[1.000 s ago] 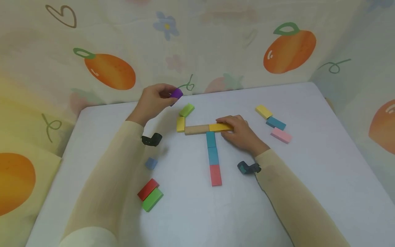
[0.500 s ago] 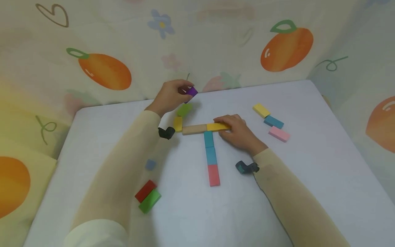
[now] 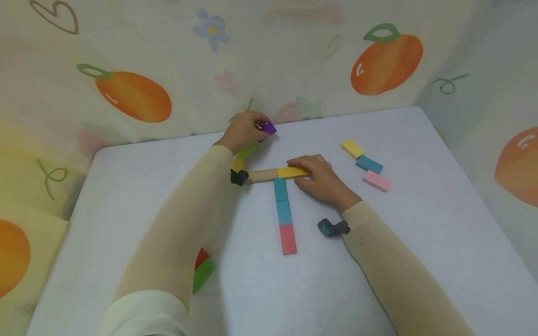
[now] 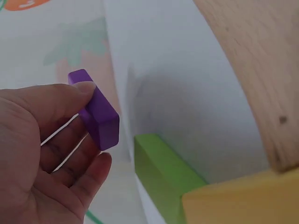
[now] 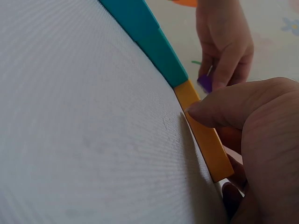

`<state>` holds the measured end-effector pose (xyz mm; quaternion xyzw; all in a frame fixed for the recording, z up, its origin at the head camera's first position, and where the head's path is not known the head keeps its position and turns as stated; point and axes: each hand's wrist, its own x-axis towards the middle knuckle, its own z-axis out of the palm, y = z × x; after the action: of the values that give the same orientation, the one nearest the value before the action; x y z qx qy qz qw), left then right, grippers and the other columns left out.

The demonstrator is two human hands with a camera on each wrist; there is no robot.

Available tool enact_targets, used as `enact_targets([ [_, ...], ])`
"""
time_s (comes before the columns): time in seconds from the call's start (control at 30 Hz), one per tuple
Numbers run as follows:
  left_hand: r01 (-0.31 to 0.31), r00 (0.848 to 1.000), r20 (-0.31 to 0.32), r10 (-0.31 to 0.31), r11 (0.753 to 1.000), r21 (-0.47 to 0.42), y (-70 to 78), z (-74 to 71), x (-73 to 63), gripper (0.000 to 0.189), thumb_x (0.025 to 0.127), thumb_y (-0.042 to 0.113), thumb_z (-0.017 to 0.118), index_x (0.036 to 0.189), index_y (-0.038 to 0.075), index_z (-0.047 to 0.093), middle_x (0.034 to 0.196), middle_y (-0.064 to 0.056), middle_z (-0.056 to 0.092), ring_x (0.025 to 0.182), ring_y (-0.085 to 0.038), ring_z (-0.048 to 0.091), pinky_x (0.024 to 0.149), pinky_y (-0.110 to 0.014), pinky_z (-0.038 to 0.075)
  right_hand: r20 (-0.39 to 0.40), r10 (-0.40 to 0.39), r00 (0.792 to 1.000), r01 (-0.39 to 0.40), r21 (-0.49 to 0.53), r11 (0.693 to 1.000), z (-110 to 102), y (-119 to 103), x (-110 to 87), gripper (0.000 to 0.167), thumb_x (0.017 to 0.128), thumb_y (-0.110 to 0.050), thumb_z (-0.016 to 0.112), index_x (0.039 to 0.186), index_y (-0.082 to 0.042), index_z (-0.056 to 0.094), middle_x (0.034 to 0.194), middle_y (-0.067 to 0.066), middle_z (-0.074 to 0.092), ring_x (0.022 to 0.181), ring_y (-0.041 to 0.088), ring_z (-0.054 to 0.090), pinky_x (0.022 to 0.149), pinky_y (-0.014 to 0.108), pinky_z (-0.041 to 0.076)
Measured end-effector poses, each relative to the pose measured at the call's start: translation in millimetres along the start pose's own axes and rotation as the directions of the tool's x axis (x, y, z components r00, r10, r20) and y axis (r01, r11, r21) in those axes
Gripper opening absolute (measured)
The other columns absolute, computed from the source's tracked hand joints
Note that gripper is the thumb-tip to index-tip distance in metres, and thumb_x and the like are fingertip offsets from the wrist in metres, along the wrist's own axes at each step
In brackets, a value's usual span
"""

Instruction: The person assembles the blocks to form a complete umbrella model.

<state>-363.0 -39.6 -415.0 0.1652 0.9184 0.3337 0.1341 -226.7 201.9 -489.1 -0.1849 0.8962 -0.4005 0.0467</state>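
My left hand (image 3: 246,132) pinches a purple block (image 4: 99,112) between thumb and fingers, held over the back of the table just beyond the light green block (image 3: 248,150). At the right end of a row, my right hand (image 3: 321,179) grips a yellow-orange block (image 5: 205,135) with the thumb on one long side and fingers on the other. To its left lies a plain wooden block (image 3: 263,176), end to end with it. From their join, two teal blocks (image 3: 283,212) and a coral block (image 3: 287,239) run toward me. A yellow block (image 3: 237,164) is partly hidden by the left wrist camera.
On the right lie a loose yellow block (image 3: 352,148), a blue block (image 3: 369,164) and a pink block (image 3: 376,180). Red (image 3: 201,256) and green (image 3: 203,275) blocks sit at front left, partly covered by the left sleeve. A patterned cloth (image 3: 269,56) hangs behind the table.
My left hand has carried the purple block rightward along the back, past the light green block. The left sleeve now hides the small blue block. My right hand stays on the yellow-orange block.
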Motion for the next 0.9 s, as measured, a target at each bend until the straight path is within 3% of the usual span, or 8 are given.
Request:
enact_targets([
  [0.2,-0.004,1.0,0.007,0.003,0.998,0.061,-5.8,5.1,11.8,0.038,0.101,0.01,0.08,0.138,0.008,0.072,0.127,-0.009,0.071,0.115,-0.024,0.064,0.104,-0.035,0.054,0.0,-0.021,1.0,0.022,0.005,1.0,0,-2,0.9,0.045,0.108,-0.019,0.07,0.152,-0.017,0.064,0.15,-0.003,0.063,0.137,0.024,0.044,0.11,0.051,0.035],
  [0.43,-0.016,1.0,0.021,0.014,0.995,0.102,-8.1,8.8,15.7,0.038,0.1,0.008,0.081,0.137,0.009,0.073,0.125,-0.01,0.07,0.116,-0.027,0.062,0.105,-0.038,0.053,-0.007,-0.025,1.0,0.025,0.001,1.0,1,-3,1.2,0.044,0.107,-0.017,0.07,0.151,-0.016,0.065,0.149,-0.003,0.063,0.136,0.024,0.045,0.11,0.05,0.035],
  [0.9,0.039,0.996,0.073,-0.049,0.991,0.128,-12.9,7.5,24.0,0.033,0.106,0.017,0.074,0.139,0.014,0.074,0.125,-0.008,0.07,0.114,-0.026,0.062,0.105,-0.04,0.053,-0.011,-0.011,1.0,0.011,-0.009,1.0,1,-2,-0.4,0.045,0.107,-0.019,0.07,0.152,-0.017,0.064,0.15,-0.003,0.063,0.137,0.023,0.044,0.11,0.05,0.035],
])
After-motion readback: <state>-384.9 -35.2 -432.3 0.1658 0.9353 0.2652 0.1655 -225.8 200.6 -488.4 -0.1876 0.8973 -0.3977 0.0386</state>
